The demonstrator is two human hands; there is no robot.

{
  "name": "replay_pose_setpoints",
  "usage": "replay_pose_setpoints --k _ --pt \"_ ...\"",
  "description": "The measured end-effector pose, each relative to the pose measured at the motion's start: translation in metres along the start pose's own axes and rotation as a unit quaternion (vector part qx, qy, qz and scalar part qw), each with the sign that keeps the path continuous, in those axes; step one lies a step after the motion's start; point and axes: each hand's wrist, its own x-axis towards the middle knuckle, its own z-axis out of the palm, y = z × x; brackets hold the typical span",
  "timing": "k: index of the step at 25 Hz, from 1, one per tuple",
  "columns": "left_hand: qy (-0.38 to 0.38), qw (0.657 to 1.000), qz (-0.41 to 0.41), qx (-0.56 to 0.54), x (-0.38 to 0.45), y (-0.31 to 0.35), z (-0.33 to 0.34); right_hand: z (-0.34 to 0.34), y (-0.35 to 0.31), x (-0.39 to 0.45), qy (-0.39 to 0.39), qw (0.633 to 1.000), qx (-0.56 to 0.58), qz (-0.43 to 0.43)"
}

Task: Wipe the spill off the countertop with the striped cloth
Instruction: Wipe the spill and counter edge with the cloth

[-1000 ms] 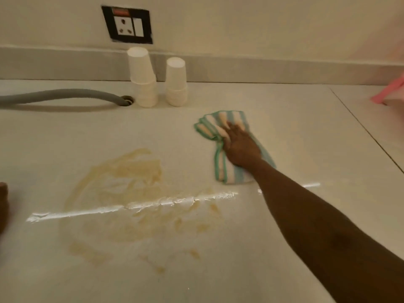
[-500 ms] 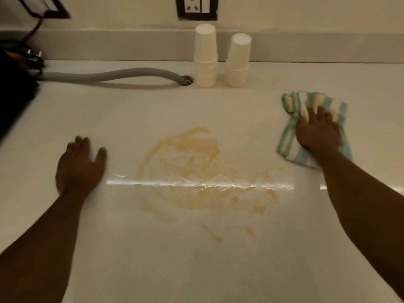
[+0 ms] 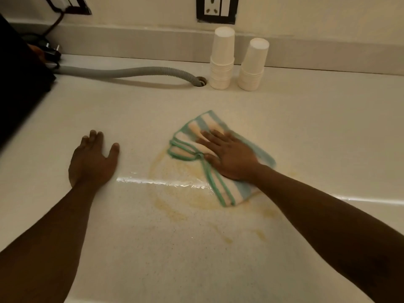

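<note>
A brownish spill [image 3: 185,193] spreads over the middle of the pale countertop [image 3: 328,132], with smaller streaks and drops toward me. The striped cloth [image 3: 227,191], white and blue with a green edge, lies folded over the spill's right and upper part. My right hand [image 3: 229,156] presses flat on the cloth, fingers pointing left. My left hand [image 3: 91,160] rests palm down on the bare counter left of the spill, fingers spread and holding nothing.
Two stacks of white paper cups [image 3: 222,60] [image 3: 252,65] stand at the back by the wall. A grey corrugated hose [image 3: 131,72] runs into a hole in the counter. A dark appliance [image 3: 19,79] sits at the left edge. A socket [image 3: 216,8] is on the wall.
My right hand has slid the cloth left from the bare counter onto the spill, covering its upper right part. My left hand stays flat on the counter.
</note>
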Motion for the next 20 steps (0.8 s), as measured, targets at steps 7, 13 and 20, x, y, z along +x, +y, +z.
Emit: replay_pose_setpoints --k 7,13,20 --pt "0.012 1.000 -0.014 -0.001 0.000 0.001 0.002 -0.016 0.084 0.029 0.074 0.962 0.009 0.263" --pt "0.010 1.000 -0.013 -0.003 0.001 0.001 0.003 -0.004 -0.031 0.103 0.036 0.987 0.018 0.157" --pt "0.010 1.000 -0.009 0.005 0.000 0.001 0.005 -0.005 -0.003 0.070 0.023 1.000 0.005 0.008"
